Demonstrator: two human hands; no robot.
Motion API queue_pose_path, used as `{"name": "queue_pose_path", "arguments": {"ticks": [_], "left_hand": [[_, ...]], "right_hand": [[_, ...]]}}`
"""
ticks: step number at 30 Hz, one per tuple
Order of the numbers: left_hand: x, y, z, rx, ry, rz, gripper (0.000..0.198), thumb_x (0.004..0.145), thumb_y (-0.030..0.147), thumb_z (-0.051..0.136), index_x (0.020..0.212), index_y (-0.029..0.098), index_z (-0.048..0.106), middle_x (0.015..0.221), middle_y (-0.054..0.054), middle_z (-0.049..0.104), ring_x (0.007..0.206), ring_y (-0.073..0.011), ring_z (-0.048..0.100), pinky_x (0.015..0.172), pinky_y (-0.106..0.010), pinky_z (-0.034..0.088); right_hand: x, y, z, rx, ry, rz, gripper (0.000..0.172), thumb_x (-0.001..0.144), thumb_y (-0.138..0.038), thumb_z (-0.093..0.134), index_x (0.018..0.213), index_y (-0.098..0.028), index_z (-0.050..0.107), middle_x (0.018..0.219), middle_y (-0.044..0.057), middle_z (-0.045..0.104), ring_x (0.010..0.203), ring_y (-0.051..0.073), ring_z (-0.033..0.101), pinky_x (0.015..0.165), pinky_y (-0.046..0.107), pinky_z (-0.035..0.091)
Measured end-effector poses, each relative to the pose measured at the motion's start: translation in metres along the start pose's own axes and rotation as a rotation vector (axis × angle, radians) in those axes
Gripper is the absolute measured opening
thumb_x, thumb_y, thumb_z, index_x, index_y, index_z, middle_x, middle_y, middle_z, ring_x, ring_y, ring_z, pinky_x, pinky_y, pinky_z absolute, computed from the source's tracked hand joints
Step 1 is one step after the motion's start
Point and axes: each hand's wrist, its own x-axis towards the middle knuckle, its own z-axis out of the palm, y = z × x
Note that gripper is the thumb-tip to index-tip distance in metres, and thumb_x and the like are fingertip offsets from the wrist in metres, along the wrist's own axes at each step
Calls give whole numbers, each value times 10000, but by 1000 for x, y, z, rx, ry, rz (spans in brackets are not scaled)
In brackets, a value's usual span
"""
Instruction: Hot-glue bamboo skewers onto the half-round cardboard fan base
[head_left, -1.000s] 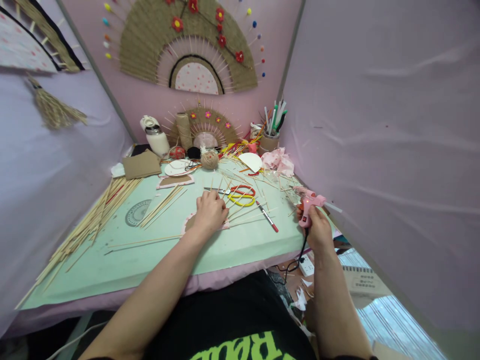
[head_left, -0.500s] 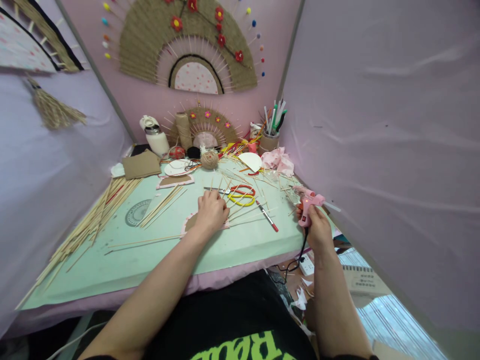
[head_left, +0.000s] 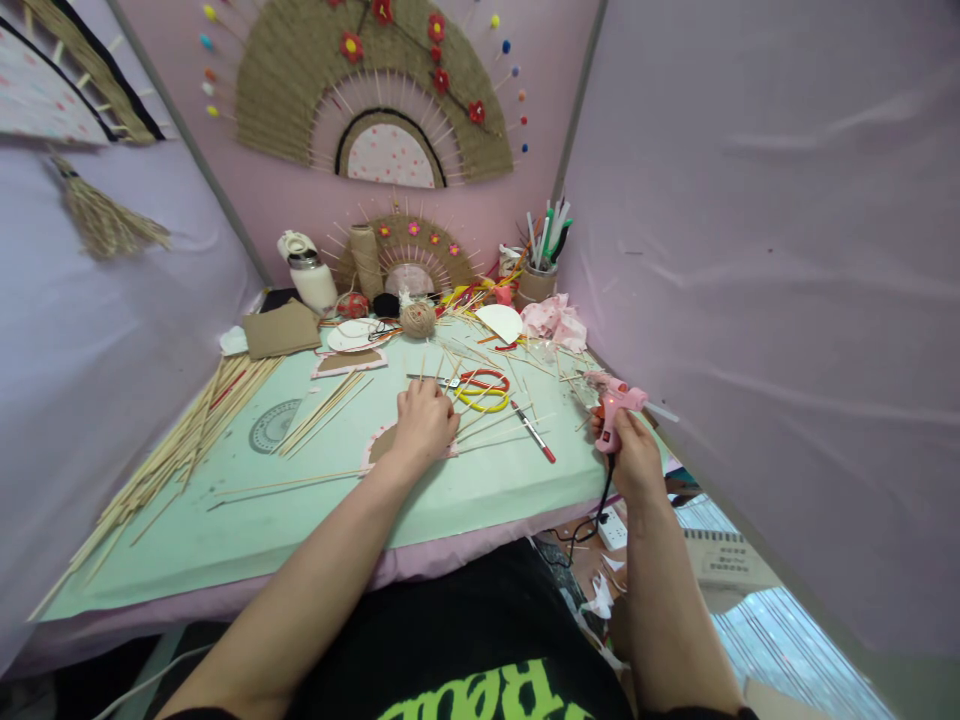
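Left hand [head_left: 424, 425] lies palm-down on the half-round cardboard piece [head_left: 377, 446] mid-mat, knuckles up, fingers curled onto the thin sticks fanned over it; can't tell if it pinches one or just presses. Right hand [head_left: 636, 458] is at 3 o'clock of the left, off the right edge of the green mat [head_left: 300, 505], clenched around the grip of the pink glue gun [head_left: 613, 405]. The gun is upright, nozzle pointing toward 10 o'clock, clear glue stick poking out the back at 3 o'clock, and its black cord [head_left: 600, 497] drops toward 6 o'clock to a white power strip [head_left: 613, 528]. Between the hands: red-and-yellow scissors [head_left: 484, 386] at 1 o'clock of the left hand, red pen [head_left: 534, 432] just right of it. Bamboo stick bundle [head_left: 180, 445] runs along the mat's left edge at 9 o'clock. Twine ball [head_left: 418, 318] sits at 12 o'clock, pen cup [head_left: 536, 283] at 1 o'clock by the back wall.
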Motion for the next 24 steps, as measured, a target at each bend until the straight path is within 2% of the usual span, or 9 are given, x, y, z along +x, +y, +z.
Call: {"name": "queue_pose_path", "arguments": {"ticks": [13,24], "left_hand": [[2,1,1,7,6,-8,222,877,259,557,783,176,740,1047,-127,596,1089,-310,471,853,-439,389],[3,2,2,4,6,-9,217,867,252,556,777,183,741,1046,-134,599,1082,-314,467,852,-446,399]], "right_hand": [[-1,-2,1,4,10,22,520,574,-612,827,868,-200,710,797,13,726,677,127,643,556,212,496],[0,1,-1,-32,-5,-17,503,621,-627,792,879,-205,702,806,6,728,674,133,650,543,221,499]]}}
